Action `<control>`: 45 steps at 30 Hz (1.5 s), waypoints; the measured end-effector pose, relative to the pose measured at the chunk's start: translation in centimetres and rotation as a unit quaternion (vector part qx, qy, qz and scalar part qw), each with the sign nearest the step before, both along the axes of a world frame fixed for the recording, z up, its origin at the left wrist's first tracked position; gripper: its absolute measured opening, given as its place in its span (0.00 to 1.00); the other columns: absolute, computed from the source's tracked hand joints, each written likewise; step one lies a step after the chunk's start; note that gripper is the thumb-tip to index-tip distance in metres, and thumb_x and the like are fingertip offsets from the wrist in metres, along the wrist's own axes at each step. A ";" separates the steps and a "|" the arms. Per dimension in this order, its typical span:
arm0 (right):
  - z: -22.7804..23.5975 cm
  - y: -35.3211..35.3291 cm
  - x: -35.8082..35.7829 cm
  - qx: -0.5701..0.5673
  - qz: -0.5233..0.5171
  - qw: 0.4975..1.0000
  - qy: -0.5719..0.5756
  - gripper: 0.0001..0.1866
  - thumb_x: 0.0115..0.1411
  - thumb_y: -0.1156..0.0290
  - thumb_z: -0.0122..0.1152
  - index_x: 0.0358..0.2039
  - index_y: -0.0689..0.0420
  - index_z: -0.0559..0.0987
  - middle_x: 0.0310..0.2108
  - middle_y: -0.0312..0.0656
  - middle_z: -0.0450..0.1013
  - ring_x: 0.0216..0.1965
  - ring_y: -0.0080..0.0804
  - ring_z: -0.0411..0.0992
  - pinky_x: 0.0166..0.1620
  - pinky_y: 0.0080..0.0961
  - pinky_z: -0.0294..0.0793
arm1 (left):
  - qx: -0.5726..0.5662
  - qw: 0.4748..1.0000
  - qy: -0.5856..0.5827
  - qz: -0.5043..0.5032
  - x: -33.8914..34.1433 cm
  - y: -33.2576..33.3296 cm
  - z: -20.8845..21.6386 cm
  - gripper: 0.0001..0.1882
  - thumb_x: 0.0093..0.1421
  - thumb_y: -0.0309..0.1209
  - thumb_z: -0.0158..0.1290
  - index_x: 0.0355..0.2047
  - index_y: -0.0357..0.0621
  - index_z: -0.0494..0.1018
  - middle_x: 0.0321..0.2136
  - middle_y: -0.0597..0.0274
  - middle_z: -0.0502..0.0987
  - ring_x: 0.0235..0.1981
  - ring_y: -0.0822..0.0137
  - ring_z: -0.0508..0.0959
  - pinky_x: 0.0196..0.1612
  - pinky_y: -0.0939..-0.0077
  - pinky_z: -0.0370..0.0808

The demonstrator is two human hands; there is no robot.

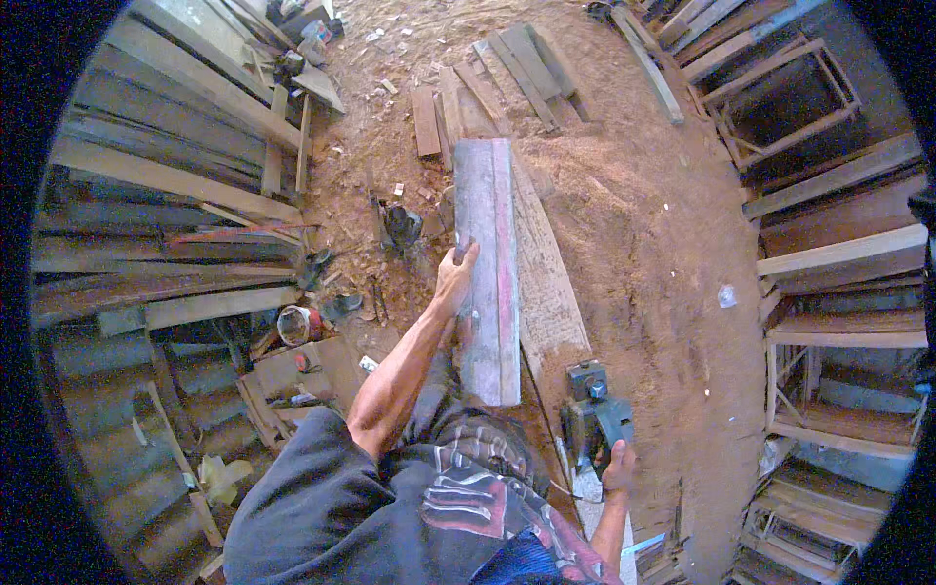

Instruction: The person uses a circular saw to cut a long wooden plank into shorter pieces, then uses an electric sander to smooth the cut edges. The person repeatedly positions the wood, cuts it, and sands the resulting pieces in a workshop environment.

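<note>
- Currently a handling step, by my read: left hand (456, 280) on the grey board (485, 341), right hand (616, 468) on what looks like an electric planer (597, 421).
- Left fingers: clamped on the board's left edge around mid-length, thumb on the upper face, the rest hidden underneath.
- Right fingers: look wrapped round the planer's rear grip, mostly hidden. Can't tell whether a trigger is pressed.
- Board location: in front of the torso, long axis pointing away from the person, near end by the thighs, reddish stripe down its right side. Overlaps the pale plank (546, 268) in view; can't tell whether the two touch.
- Planer location: right of the board, at the plank's near end. Can't tell if its base sits on wood or hangs just above.
- Surface: upper face looks grey and weathered, so probably unplaned on that side.
- Next move calls for: board seated flat and backed, left fingers clear of the planer's path, base level before contact.
- Risk: single-hand edge hold could let the board twist; loose sawdust (643, 219) makes for poor seating.
</note>
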State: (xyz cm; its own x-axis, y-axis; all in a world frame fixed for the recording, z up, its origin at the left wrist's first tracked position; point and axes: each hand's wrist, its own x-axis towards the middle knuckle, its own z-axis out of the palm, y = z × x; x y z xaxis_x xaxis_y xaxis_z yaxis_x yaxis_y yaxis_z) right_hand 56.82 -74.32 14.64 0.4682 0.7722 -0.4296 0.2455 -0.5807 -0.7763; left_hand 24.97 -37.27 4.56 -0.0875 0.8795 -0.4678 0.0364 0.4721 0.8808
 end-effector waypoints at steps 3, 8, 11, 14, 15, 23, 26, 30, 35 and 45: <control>0.1 -0.1 -0.1 -0.002 -0.003 1.000 0.023 0.33 0.70 0.40 0.38 0.25 0.56 0.75 0.19 0.35 0.71 0.19 0.26 0.69 0.24 0.26 0.68 | 0.024 0.994 -0.106 -0.033 0.0 -0.4 1.7 0.33 0.64 0.51 0.56 0.57 0.36 0.69 0.49 0.58 0.76 0.49 0.68 0.73 0.54 0.72 0.70; -0.4 -0.5 -0.1 -0.027 -0.022 0.997 0.072 0.27 0.70 0.44 0.44 0.31 0.56 0.75 0.20 0.33 0.72 0.18 0.23 0.68 0.21 0.23 0.68 | 0.079 0.978 -0.167 -0.098 0.8 0.0 5.1 0.30 0.65 0.50 0.54 0.57 0.39 0.69 0.47 0.64 0.76 0.46 0.70 0.74 0.51 0.71 0.71; -1.0 -0.8 -0.2 0.012 -0.034 0.996 0.084 0.27 0.69 0.42 0.44 0.32 0.56 0.75 0.19 0.34 0.71 0.17 0.23 0.68 0.21 0.23 0.68 | 0.114 0.969 -0.167 -0.143 0.9 0.6 7.4 0.29 0.65 0.48 0.53 0.57 0.39 0.69 0.47 0.65 0.76 0.46 0.71 0.74 0.52 0.71 0.71; -1.5 -1.1 0.0 0.008 -0.036 0.996 0.080 0.29 0.69 0.42 0.44 0.29 0.56 0.75 0.18 0.35 0.71 0.17 0.25 0.69 0.22 0.24 0.69 | 0.139 0.961 -0.180 -0.160 1.1 0.9 9.0 0.29 0.64 0.47 0.56 0.56 0.38 0.71 0.47 0.65 0.77 0.47 0.73 0.73 0.53 0.73 0.70; -1.7 -1.2 0.0 0.003 -0.024 0.997 0.069 0.30 0.70 0.42 0.42 0.28 0.57 0.75 0.18 0.36 0.71 0.17 0.26 0.69 0.22 0.25 0.70 | 0.148 0.956 -0.191 -0.167 1.4 0.8 9.3 0.29 0.64 0.47 0.57 0.55 0.37 0.71 0.47 0.64 0.77 0.48 0.73 0.73 0.53 0.74 0.69; -1.7 -1.0 -0.1 0.043 -0.014 0.995 0.084 0.31 0.70 0.41 0.40 0.28 0.57 0.74 0.18 0.35 0.70 0.18 0.26 0.70 0.23 0.24 0.71 | 0.166 0.956 -0.081 -0.228 1.5 0.9 11.4 0.32 0.61 0.50 0.58 0.54 0.36 0.71 0.44 0.58 0.79 0.46 0.70 0.75 0.50 0.71 0.71; -1.6 -0.9 -0.3 0.041 -0.014 0.996 0.082 0.31 0.70 0.41 0.41 0.29 0.57 0.74 0.18 0.35 0.70 0.18 0.25 0.70 0.22 0.24 0.71 | 0.176 0.949 -0.069 -0.252 1.6 0.8 12.6 0.31 0.61 0.51 0.58 0.53 0.36 0.72 0.43 0.58 0.79 0.46 0.68 0.75 0.50 0.70 0.71; -2.0 -1.1 -0.3 0.043 -0.034 0.993 0.109 0.30 0.70 0.41 0.41 0.30 0.57 0.74 0.18 0.35 0.70 0.18 0.25 0.70 0.22 0.24 0.70 | 0.189 0.941 0.010 -0.281 2.1 0.8 15.0 0.31 0.59 0.51 0.59 0.52 0.38 0.73 0.40 0.56 0.80 0.42 0.65 0.77 0.47 0.69 0.73; -3.7 -2.5 0.4 0.042 -0.030 0.992 0.119 0.29 0.70 0.41 0.41 0.32 0.56 0.74 0.20 0.35 0.71 0.18 0.25 0.69 0.22 0.23 0.70 | 0.232 0.848 0.173 -0.444 2.7 2.0 19.3 0.34 0.55 0.54 0.60 0.52 0.41 0.72 0.36 0.48 0.80 0.38 0.53 0.80 0.44 0.63 0.74; -8.2 -4.7 1.1 0.075 -0.102 0.985 0.121 0.26 0.71 0.43 0.40 0.36 0.54 0.73 0.23 0.35 0.71 0.20 0.23 0.68 0.24 0.21 0.70 | 0.487 0.610 0.181 -0.599 4.8 6.1 19.1 0.37 0.46 0.39 0.68 0.58 0.47 0.70 0.52 0.55 0.75 0.58 0.50 0.71 0.63 0.53 0.62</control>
State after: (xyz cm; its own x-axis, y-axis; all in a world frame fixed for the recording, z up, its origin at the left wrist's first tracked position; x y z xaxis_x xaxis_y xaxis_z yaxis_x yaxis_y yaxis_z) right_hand 57.93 -79.05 6.43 0.5184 0.7355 -0.4362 -0.0671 -0.4736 -0.8782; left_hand 29.76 -31.16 23.71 0.9476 0.2592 0.1867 0.1161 -0.8238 0.5548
